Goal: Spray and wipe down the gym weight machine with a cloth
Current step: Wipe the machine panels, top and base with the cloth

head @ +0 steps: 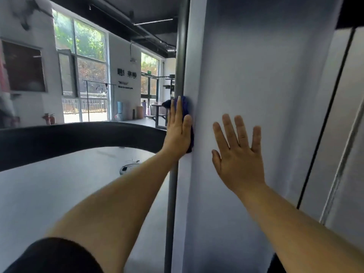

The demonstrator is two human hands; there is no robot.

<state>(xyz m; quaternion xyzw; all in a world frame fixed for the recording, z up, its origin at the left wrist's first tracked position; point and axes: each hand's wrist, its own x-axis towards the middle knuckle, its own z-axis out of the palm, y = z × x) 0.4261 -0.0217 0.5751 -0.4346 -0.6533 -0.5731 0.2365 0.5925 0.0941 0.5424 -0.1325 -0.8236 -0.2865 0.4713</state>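
Observation:
A tall white panel of the weight machine (pixel 256 85) fills the right half of the view, with a grey upright post (pixel 180 56) along its left edge. My left hand (pixel 178 129) presses a dark blue cloth (pixel 186 104) flat against the panel's left edge, fingers pointing up; most of the cloth is hidden under the hand. My right hand (pixel 238 152) lies flat on the panel's front face, fingers spread, holding nothing. No spray bottle is in view.
A curved black machine bar (pixel 78 138) crosses the left side at waist height. Further machine panels and a black cable (pixel 325 115) stand at the right. Behind are windows (pixel 84 69), fire extinguishers (pixel 49 118) and a bench (pixel 157 113) on the grey floor.

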